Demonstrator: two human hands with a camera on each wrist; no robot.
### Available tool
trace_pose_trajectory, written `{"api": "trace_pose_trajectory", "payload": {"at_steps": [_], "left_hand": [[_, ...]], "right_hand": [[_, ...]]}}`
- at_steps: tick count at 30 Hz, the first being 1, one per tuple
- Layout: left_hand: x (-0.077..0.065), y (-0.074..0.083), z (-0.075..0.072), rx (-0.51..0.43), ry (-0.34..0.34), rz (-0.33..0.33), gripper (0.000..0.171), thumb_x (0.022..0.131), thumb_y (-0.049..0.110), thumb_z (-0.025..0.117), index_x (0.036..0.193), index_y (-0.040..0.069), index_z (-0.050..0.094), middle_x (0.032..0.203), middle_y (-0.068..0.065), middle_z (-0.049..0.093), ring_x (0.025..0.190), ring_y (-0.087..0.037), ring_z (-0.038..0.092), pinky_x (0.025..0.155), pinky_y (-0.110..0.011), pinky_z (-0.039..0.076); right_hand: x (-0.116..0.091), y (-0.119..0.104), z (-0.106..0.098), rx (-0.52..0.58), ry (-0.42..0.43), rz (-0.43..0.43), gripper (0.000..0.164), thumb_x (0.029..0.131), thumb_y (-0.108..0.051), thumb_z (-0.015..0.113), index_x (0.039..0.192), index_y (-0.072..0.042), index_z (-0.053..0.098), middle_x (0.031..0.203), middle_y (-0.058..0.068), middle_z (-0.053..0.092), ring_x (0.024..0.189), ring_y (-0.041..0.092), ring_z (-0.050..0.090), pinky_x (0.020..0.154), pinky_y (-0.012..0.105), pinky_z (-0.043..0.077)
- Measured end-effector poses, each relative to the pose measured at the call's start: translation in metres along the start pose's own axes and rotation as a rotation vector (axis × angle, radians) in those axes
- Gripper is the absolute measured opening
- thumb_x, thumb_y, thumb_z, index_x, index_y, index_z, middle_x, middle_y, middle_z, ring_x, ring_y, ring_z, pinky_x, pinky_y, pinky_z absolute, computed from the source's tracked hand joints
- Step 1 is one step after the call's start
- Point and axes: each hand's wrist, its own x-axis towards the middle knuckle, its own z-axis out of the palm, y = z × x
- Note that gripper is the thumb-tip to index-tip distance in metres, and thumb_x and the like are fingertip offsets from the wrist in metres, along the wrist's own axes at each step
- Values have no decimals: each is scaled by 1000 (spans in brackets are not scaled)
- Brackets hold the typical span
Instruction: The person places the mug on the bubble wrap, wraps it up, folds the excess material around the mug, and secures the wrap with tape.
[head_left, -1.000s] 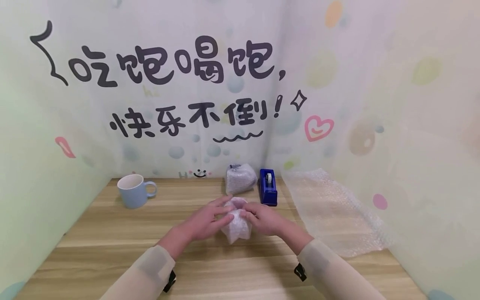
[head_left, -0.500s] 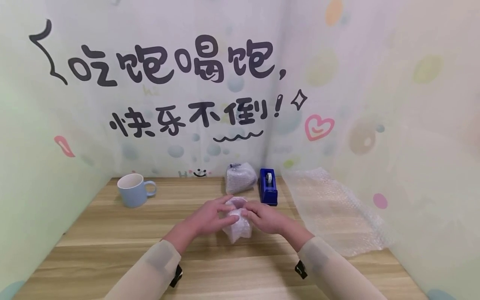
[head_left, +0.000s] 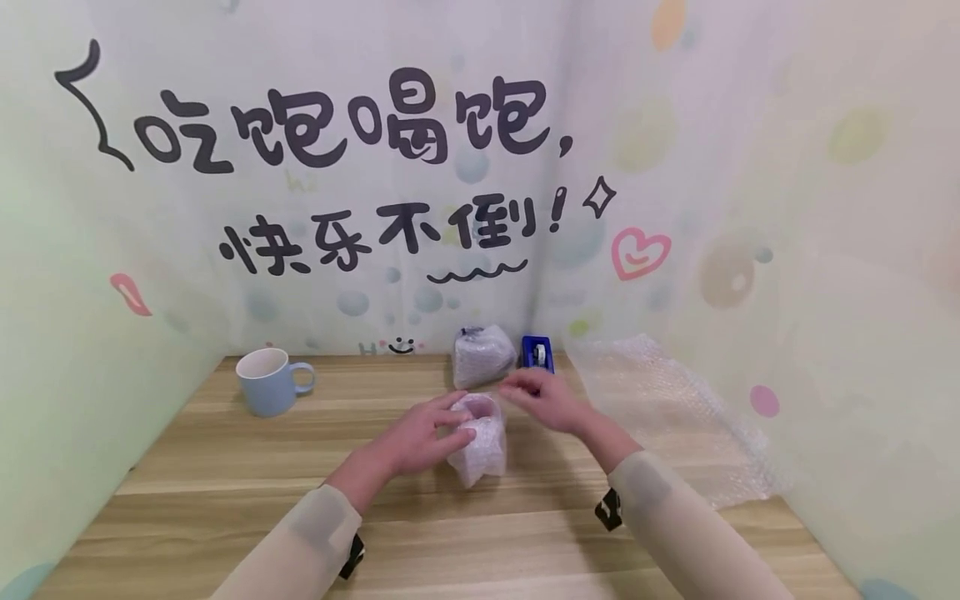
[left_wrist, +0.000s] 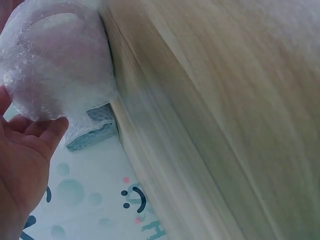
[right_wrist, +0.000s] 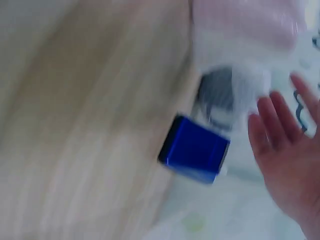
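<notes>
While the bubble-wrapped bundle (head_left: 482, 457) sits at the frame's lower centre, gripped between the left hand's (head_left: 420, 437) thumb and fingers, the right hand (head_left: 546, 402), fingers loosely extended and holding nothing, hovers near the blue tape dispenser (head_left: 537, 354).

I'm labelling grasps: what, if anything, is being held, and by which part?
The left hand holds the bubble-wrapped bundle by its left side; the right hand holds nothing.
</notes>
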Motion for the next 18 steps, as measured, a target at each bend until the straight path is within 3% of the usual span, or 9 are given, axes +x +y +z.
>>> {"api": "trace_pose_trajectory", "payload": {"at_steps": [4,5,8,10,11,12,14,18], "left_hand": [[0,0,-1,0,13,7,52,110,40,62,146,3,69,171,-23,45,156,-50,46,127,-66,40],[0,0,-1,2,18,12,51,111,40,62,145,2,69,171,-23,45,156,-50,46,126,-66,41],[0,0,-1,6,19,9,50,110,38,62,144,3,70,171,-22,45,156,-49,46,127,-65,41],[0,0,0,9,20,9,49,110,38,62,144,4,71,172,-22,45,156,-49,46,127,-65,41],[0,-1,0,10,20,7,49,110,38,62,144,4,71,172,-21,45,156,-49,46,127,-65,41],[0,-1,0,7,20,4,49,110,38,62,145,4,70,172,-21,45,157,-48,46,127,-65,41],[0,0,1,2,19,0,49,110,39,62,145,5,70,173,-20,45,157,-48,45,127,-65,41],[-1,-1,0,-11,23,-7,50,110,39,63,145,5,70,173,-19,45,158,-48,45,127,-65,40]], "right_hand": [[18,27,-22,-94,171,182,32,109,-30,65,115,-2,79,106,13,78,98,28,72,93,51,60],[26,53,-22,-107,193,194,36,110,-37,63,102,-6,79,93,7,76,88,23,69,87,45,59],[35,72,-26,-125,173,316,47,110,-40,60,73,-10,63,67,-2,55,65,17,51,70,39,49],[38,78,-24,-97,143,386,55,110,-41,60,64,-14,47,59,-5,39,59,16,38,63,36,39],[38,78,-23,-73,133,416,57,110,-41,59,63,-15,41,59,-6,35,59,15,35,63,34,35],[35,60,-25,-70,116,478,53,109,-35,61,64,-13,43,61,-3,40,61,18,39,65,36,38],[34,55,-22,-39,127,517,50,109,-34,62,66,-14,46,67,-1,50,69,19,48,70,36,43],[33,45,-17,42,178,582,38,109,-27,63,76,-9,57,93,12,69,95,27,62,93,45,55]]}}
